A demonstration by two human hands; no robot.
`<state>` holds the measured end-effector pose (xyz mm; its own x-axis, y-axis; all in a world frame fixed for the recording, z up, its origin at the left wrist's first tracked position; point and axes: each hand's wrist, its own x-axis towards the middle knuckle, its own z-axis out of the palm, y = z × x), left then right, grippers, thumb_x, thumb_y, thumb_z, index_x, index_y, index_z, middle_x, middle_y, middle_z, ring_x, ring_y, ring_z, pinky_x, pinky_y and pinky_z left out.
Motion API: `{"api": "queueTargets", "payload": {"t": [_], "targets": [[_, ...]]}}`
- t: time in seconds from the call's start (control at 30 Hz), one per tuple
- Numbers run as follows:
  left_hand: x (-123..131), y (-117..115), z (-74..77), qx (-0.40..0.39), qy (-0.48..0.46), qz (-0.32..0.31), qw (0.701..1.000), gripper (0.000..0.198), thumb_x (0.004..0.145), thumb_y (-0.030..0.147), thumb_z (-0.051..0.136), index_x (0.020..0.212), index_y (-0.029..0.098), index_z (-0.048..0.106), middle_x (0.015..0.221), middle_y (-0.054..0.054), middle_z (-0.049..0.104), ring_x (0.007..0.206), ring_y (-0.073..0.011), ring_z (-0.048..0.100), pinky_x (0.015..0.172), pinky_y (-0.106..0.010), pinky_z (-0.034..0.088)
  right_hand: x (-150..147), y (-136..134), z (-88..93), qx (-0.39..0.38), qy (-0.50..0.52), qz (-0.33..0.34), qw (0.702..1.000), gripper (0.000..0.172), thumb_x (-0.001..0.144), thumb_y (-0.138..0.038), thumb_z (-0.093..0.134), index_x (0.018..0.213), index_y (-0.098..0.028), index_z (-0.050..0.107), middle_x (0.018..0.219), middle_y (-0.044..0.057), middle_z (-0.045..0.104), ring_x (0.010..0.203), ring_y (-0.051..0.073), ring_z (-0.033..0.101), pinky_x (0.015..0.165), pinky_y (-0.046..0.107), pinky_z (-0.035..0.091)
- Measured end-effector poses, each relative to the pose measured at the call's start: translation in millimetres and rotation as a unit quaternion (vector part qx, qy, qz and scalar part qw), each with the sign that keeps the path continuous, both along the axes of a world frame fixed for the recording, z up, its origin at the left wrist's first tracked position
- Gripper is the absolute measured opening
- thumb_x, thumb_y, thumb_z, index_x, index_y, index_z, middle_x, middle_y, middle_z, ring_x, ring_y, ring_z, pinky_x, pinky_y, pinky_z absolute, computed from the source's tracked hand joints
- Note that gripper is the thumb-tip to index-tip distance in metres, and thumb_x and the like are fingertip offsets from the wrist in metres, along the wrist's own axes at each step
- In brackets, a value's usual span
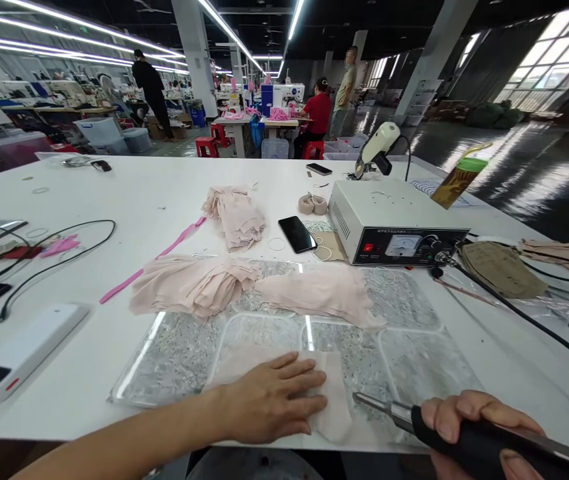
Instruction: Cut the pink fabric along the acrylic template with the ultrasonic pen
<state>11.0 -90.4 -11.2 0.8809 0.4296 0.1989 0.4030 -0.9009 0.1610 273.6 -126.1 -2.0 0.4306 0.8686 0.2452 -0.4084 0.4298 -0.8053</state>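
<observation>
My left hand [277, 399] lies flat with its fingers stretched out on a pale pink piece of fabric [333, 383]. Under the fabric is a clear sheet with a grey mottled surface [184, 353]. My right hand [479, 423] is wrapped round the black handle of a handheld ultrasonic welding tool [404, 415]. Its narrow metal tip points left, just right of the fabric's edge. Beyond my left hand are two bunches of pale pink fabric pieces, one on the left [189, 283] and one on the right [319, 290].
A control box [409, 230] with a dial stands at the right, a thick cable [514, 287] leading from it. Behind are a phone [297, 234], another fabric bunch [237, 217] and a drink cup [462, 179]. A white power strip [24, 350] and black cables lie left. People work in the background.
</observation>
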Motion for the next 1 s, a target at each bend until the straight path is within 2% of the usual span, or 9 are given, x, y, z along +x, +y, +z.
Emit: {"api": "queueTargets", "payload": {"t": [0.23,0.4,0.5,0.77,0.9,1.0], "targets": [[-18,16,14.2,-0.049,0.017,-0.05,0.997,0.034,0.101,0.034,0.04,0.127,0.018,0.055,0.141,-0.006,0.049,0.135,-0.0229,0.04,0.116,-0.038,0.027,-17,7,-1.9,-0.007,0.046,-0.016,0.999,0.012,0.07,-0.03,0.06,0.078,-0.021,0.056,0.071,-0.003,0.048,0.046,0.01,0.05,0.045,0.029,0.045],[-17,15,14.6,-0.031,0.004,0.004,1.0,0.036,0.1,0.035,0.041,0.13,0.019,0.053,0.142,-0.007,0.048,0.135,-0.0245,0.04,0.115,-0.041,0.029,-31,17,-0.4,0.014,0.069,-0.015,0.997,0.012,0.066,-0.028,0.059,0.076,-0.021,0.058,0.069,-0.003,0.049,0.042,0.01,0.049,0.042,0.029,0.043],[-14,14,11.3,-0.019,-0.003,0.041,0.999,0.034,0.101,0.034,0.041,0.128,0.019,0.055,0.138,-0.006,0.052,0.133,-0.0252,0.043,0.113,-0.043,0.032,-31,19,0.1,0.01,0.086,-0.019,0.996,0.012,0.064,-0.026,0.058,0.075,-0.021,0.058,0.07,-0.004,0.05,0.042,0.009,0.05,0.042,0.028,0.043],[-10,10,10.0,0.006,-0.011,0.059,0.998,0.031,0.099,0.032,0.045,0.122,0.016,0.058,0.132,-0.007,0.058,0.129,-0.0274,0.048,0.109,-0.048,0.037,-34,22,3.4,0.004,0.111,-0.026,0.994,0.014,0.062,-0.026,0.058,0.074,-0.02,0.057,0.068,-0.003,0.049,0.042,0.01,0.05,0.042,0.027,0.043],[2,8,14.8,0.006,-0.069,0.055,0.996,0.027,0.098,0.025,0.047,0.118,0.013,0.059,0.124,-0.009,0.063,0.122,-0.0235,0.055,0.108,-0.041,0.041,-40,27,1.6,0.007,0.109,-0.027,0.994,0.016,0.062,-0.029,0.059,0.075,-0.019,0.058,0.069,-0.002,0.05,0.042,0.01,0.05,0.042,0.028,0.044],[15,10,12.4,-0.001,-0.117,0.053,0.992,0.026,0.097,0.017,0.043,0.119,0.012,0.058,0.12,-0.01,0.065,0.117,-0.02,0.058,0.104,-0.035,0.046,-43,29,1.2,0.006,0.102,-0.022,0.994,0.016,0.063,-0.029,0.06,0.075,-0.019,0.059,0.068,-0.003,0.05,0.042,0.01,0.05,0.043,0.029,0.044]]}}
